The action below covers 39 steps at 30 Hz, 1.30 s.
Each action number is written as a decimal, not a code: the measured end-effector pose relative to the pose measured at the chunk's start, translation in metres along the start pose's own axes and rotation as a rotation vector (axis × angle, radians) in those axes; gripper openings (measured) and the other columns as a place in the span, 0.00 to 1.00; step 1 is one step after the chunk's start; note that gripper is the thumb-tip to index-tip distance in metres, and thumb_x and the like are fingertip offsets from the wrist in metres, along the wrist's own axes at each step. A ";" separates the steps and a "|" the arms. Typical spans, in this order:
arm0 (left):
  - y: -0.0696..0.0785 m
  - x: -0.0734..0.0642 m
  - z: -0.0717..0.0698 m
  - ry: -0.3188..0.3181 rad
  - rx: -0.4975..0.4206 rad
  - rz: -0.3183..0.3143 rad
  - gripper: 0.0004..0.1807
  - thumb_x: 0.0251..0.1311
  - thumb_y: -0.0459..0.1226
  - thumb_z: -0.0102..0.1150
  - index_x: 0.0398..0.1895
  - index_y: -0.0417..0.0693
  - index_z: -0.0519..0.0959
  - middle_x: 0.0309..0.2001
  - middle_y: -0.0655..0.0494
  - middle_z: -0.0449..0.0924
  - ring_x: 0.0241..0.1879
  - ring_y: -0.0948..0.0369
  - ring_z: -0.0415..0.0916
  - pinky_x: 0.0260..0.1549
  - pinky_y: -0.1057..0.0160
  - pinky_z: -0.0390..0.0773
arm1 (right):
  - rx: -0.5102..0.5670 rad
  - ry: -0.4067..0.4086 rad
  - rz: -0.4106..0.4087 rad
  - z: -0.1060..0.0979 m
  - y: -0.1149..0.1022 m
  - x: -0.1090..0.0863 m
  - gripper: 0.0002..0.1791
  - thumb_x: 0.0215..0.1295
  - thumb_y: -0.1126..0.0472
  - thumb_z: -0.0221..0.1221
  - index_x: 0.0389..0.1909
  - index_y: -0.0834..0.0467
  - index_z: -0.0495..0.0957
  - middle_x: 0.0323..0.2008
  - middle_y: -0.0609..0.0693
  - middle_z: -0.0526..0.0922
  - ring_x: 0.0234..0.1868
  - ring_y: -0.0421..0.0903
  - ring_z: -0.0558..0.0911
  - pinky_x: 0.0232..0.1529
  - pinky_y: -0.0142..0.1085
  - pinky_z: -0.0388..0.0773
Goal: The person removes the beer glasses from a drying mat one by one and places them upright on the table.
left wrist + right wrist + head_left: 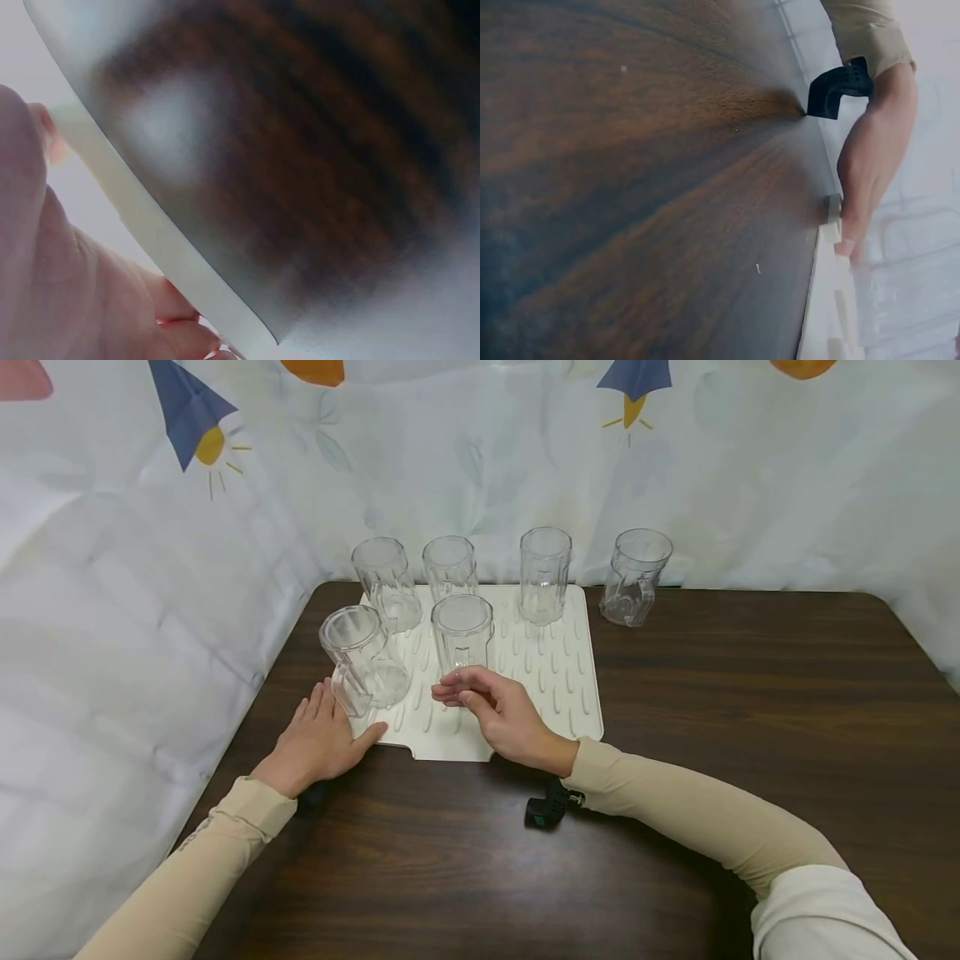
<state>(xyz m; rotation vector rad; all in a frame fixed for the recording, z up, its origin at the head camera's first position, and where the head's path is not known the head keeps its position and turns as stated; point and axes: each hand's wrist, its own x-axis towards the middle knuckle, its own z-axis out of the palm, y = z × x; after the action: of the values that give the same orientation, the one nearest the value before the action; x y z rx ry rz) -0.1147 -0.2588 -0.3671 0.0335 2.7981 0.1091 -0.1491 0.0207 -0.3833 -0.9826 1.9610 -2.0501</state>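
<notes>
A dark wood-grained table fills the lower middle and right of my view, and I see white cloth hanging across the top and down the left. Printed on it I make out a pink patch at upper left, two blue rockets and two orange shapes along the top, and faint leaves at upper centre-left.

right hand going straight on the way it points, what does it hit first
Probably the clear, handled mug at the front left of the white ribbed tray, though depth is unclear.
</notes>
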 end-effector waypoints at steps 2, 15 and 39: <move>0.000 0.001 0.000 0.002 -0.001 0.003 0.62 0.73 0.68 0.39 0.76 0.15 0.39 0.80 0.19 0.32 0.81 0.27 0.34 0.80 0.31 0.43 | 0.004 -0.001 0.000 -0.002 -0.001 -0.001 0.13 0.78 0.73 0.48 0.57 0.69 0.76 0.56 0.67 0.85 0.60 0.62 0.86 0.62 0.37 0.84; -0.003 0.003 0.001 -0.007 0.005 0.003 0.61 0.73 0.67 0.39 0.75 0.14 0.41 0.79 0.18 0.32 0.80 0.26 0.33 0.79 0.30 0.42 | -0.054 -0.044 -0.034 -0.013 -0.010 -0.007 0.12 0.78 0.73 0.48 0.54 0.70 0.77 0.52 0.66 0.86 0.56 0.60 0.88 0.60 0.36 0.85; -0.011 -0.002 0.003 0.095 -0.009 0.114 0.64 0.71 0.70 0.42 0.74 0.12 0.47 0.77 0.16 0.40 0.79 0.25 0.40 0.76 0.27 0.47 | -0.353 -0.098 -0.096 -0.051 -0.027 -0.018 0.10 0.76 0.74 0.51 0.50 0.67 0.80 0.46 0.59 0.90 0.49 0.51 0.91 0.54 0.30 0.86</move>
<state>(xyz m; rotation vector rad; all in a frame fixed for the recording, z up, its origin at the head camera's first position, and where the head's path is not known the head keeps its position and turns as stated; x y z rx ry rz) -0.1117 -0.2700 -0.3702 0.1904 2.8899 0.1551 -0.1533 0.0764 -0.3609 -1.2388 2.3107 -1.6925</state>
